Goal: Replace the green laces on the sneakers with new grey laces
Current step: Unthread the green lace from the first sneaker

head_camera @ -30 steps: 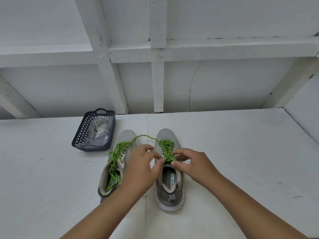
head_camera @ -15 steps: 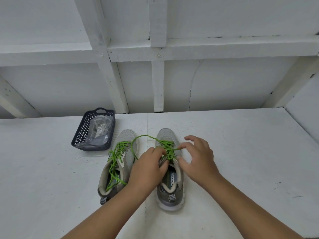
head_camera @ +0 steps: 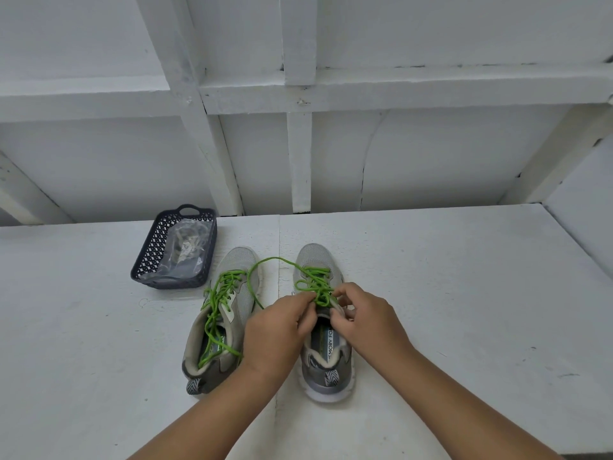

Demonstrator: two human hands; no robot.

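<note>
1. Two grey sneakers stand side by side on the white worktop, heels toward the person, which puts the lacing within easy reach.
2. The right sneaker is the one in hand: the left hand and the right hand meet over its tongue, fingers curled and pinching its green lace, apparently to pull it out of the upper eyelets.
3. One loose strand arcs from that shoe across the gap toward the left sneaker, whose own green lace is slack but threaded.
4. A dark mesh basket sits just beside the left shoe's toe, holding a clear packet, probably the new grey laces, kept near for the next step.
5. Judging by this, the removal is at an early stage.
</note>
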